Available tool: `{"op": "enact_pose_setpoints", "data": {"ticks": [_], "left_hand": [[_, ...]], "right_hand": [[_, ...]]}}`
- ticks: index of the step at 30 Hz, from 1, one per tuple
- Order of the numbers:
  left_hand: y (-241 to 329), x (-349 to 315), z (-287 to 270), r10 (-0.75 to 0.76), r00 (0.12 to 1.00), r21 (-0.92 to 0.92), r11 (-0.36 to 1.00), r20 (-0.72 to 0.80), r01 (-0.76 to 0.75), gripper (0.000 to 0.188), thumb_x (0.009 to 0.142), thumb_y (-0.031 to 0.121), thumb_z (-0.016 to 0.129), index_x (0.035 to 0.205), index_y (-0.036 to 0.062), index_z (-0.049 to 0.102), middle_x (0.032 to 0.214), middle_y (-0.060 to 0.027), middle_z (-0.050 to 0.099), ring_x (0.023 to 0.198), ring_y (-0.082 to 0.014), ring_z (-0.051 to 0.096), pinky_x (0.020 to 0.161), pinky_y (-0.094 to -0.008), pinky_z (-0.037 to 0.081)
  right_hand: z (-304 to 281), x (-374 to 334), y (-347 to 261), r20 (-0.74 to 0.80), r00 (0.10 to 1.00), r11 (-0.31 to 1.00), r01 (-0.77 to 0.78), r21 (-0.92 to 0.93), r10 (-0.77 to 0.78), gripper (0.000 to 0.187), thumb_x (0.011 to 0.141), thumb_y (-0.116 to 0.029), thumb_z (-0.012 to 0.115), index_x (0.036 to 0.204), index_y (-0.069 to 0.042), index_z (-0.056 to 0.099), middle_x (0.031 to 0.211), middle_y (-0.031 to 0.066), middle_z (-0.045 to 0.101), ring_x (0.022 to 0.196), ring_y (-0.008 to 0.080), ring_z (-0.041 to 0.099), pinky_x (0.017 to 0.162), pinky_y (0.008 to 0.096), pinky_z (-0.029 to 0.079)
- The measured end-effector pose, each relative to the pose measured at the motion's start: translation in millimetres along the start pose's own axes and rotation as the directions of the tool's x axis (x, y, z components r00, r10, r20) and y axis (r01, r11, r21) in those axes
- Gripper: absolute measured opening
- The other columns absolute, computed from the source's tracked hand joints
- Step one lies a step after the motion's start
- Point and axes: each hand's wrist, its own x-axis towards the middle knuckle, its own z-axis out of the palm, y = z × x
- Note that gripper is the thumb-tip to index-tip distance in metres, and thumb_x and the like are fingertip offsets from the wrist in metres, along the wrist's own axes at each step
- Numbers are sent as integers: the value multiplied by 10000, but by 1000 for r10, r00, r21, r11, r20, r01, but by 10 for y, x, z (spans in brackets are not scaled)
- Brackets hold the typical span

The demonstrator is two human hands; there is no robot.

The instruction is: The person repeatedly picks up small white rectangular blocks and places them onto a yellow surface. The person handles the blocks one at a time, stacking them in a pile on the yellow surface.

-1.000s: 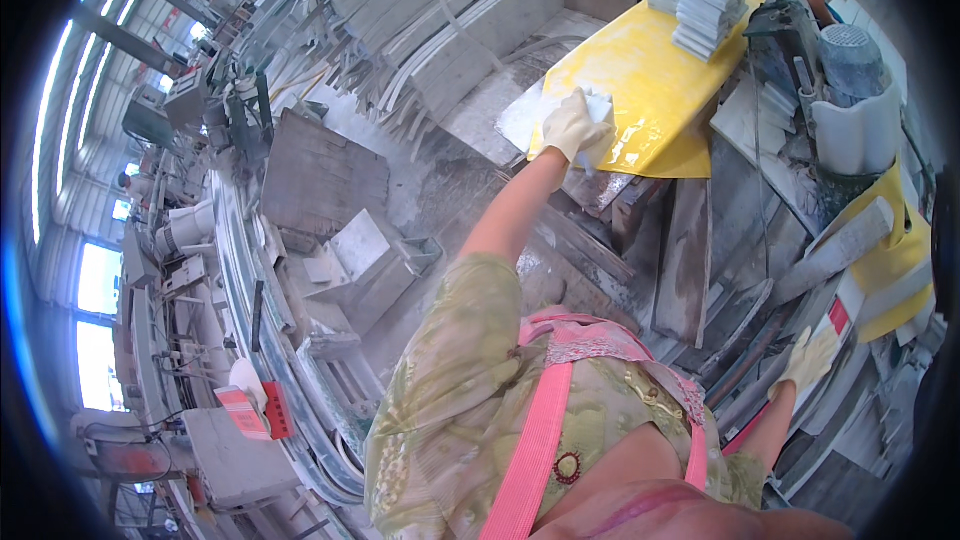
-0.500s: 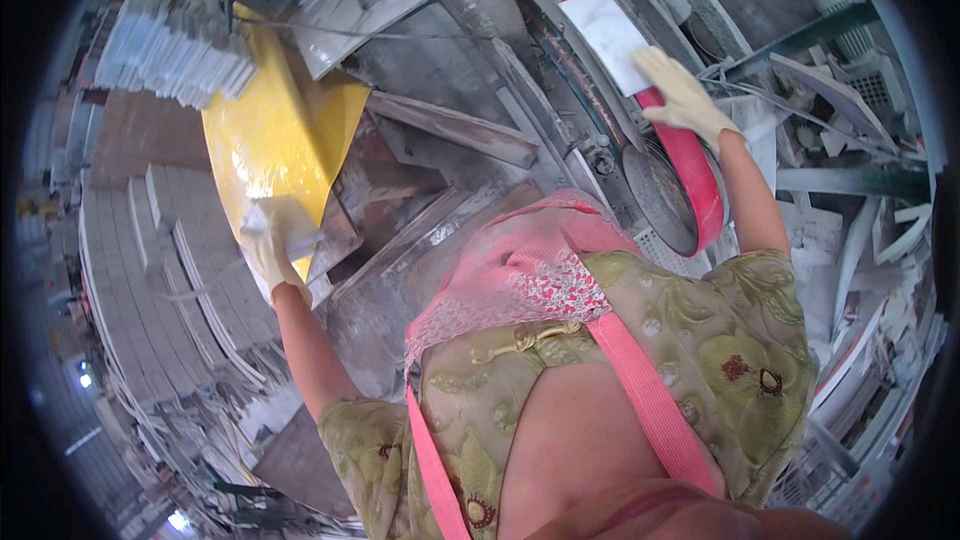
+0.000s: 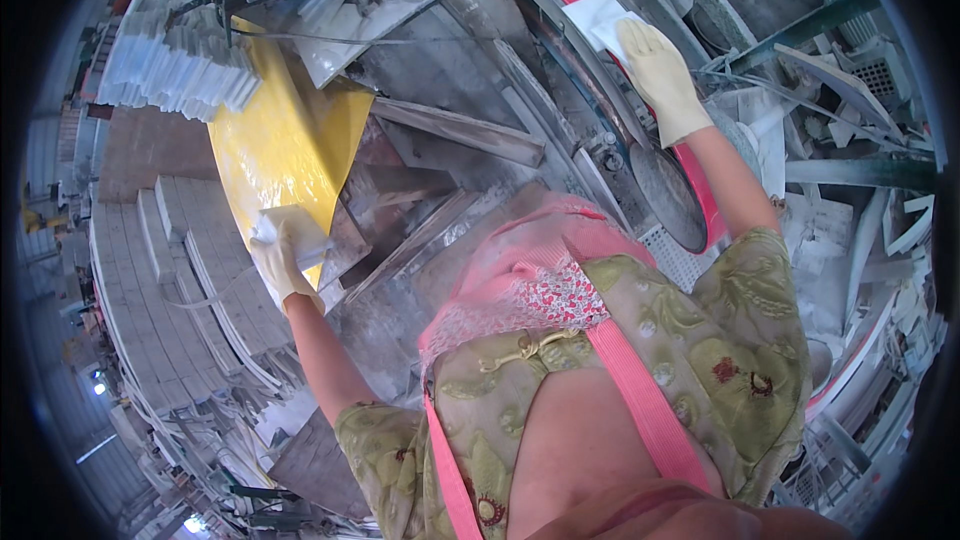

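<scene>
My left hand (image 3: 278,258), in a pale cream glove, grips a small whitish slab (image 3: 300,228) with its fingers and thumb. This piece is over the lower end of a glossy yellow sheet (image 3: 270,145). On the right, my right hand (image 3: 660,80), gloved alike, reaches forward along a narrow red belt (image 3: 697,190). Its fingers are stretched out flat over the near end of a white tile (image 3: 592,12) lying on that belt. The fingertips cover part of the tile, so its near edge is hidden.
A row of thin whitish strips (image 3: 175,55) stands at the upper left. Long grey slabs (image 3: 170,285) are stacked on the left. A wooden bar (image 3: 460,130) lies between my arms. Beside the belt is a dark round wheel (image 3: 665,202); broken offcuts (image 3: 850,105) and green beams (image 3: 860,173) are at right.
My right hand has moved forward and slightly left, from the tile's near edge onto its surface. The tile shows less now. My left hand keeps its slab, shifted slightly with the view.
</scene>
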Motion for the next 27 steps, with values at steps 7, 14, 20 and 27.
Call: {"op": "enact_pose_setpoints", "data": {"ticks": [7,14,20,27], "left_hand": [[-233,239,-54,57,998,71,996,-16,-56,711,866,207,718,1468,14,392,1341,-164,553,1162,-270,593,940,-382,517],[-654,700,-47,258,962,293,930,-84,-224,926,710,496,819,1412,5,466,1266,-242,632,1196,-389,600,994,-448,488],[-434,465,-29,85,987,414,910,-136,-21,812,711,420,815,1340,4,514,1282,-238,622,1171,-370,632,959,-426,517],[-91,291,-76,25,996,379,925,-88,10,810,740,463,789,1325,-16,500,1297,-251,616,1183,-398,622,974,-440,512]], "right_hand": [[5,333,-185,306,951,996,-16,-88,42,794,864,-262,693,1535,-40,332,1561,132,408,1468,242,349,1201,442,266],[482,713,-55,183,983,997,16,-71,-3,682,876,-135,544,1525,-25,365,1579,178,373,1488,304,315,1202,451,266],[151,1113,-27,374,922,984,-147,102,99,448,955,-313,562,1362,-128,544,1134,226,696,1081,420,647,900,536,520],[-379,1664,-1550,350,935,149,-340,928,-46,516,918,-373,681,1267,5,663,1098,86,728,944,165,658,830,327,512]]}}
